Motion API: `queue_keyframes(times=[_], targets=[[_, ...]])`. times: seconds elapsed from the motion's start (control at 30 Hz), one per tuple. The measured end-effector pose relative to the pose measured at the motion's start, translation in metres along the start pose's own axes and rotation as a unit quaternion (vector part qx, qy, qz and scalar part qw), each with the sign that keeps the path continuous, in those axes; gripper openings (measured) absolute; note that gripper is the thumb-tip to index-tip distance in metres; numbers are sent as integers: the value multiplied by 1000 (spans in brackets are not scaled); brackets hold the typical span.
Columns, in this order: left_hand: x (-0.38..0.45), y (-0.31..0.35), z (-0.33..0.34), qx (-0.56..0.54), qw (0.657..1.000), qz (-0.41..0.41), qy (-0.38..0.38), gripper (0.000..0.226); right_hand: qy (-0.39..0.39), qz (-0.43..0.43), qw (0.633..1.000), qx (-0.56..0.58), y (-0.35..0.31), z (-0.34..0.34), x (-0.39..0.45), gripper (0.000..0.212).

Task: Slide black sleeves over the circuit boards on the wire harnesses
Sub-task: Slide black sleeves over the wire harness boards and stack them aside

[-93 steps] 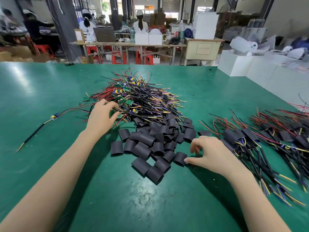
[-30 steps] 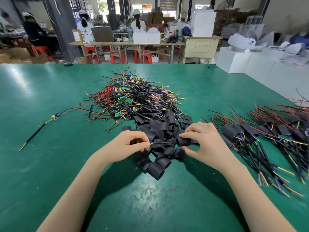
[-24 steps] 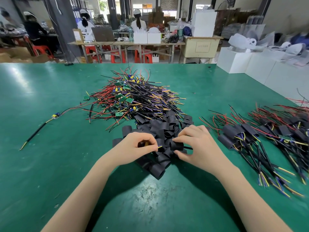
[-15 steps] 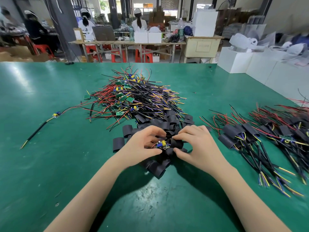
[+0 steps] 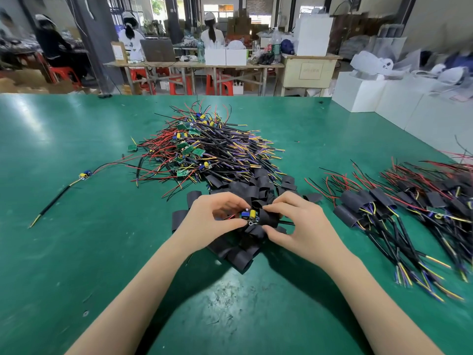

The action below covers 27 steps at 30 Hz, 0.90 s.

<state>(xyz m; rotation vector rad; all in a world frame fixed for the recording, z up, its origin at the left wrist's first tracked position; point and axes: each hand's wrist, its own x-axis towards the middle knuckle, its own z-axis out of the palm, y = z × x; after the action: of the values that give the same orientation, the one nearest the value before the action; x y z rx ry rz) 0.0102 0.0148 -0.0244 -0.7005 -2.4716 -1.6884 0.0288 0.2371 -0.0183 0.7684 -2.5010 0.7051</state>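
The circuit board sat between the two hands, just above the loose sleeves on the green bench, its wires running left to right. The left hand pinched the board's left end with curled fingers; the right hand gripped a black sleeve whose open mouth touched the board's right edge. Sleeve and board shared one axis, so the sleeve probably needed only to travel leftward, and the right hand lay nearer it
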Motion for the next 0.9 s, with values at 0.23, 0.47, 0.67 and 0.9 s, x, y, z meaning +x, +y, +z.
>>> queue_keyframes(times=[0.23,0.47,0.67,0.9], targets=[[-1,2,0,-37,999,-4,3,25,6,23,998,60,1,2,1,28],[0,0,-1,-47,999,-14,-1,25,10,40,997,70,0,3,2,31],[-2,3,-4,-40,999,2,-21,30,-12,49,996,74,-2,3,2,31],[-2,3,-2,-46,999,-4,-14,31,19,47,993,103,-6,4,3,27]])
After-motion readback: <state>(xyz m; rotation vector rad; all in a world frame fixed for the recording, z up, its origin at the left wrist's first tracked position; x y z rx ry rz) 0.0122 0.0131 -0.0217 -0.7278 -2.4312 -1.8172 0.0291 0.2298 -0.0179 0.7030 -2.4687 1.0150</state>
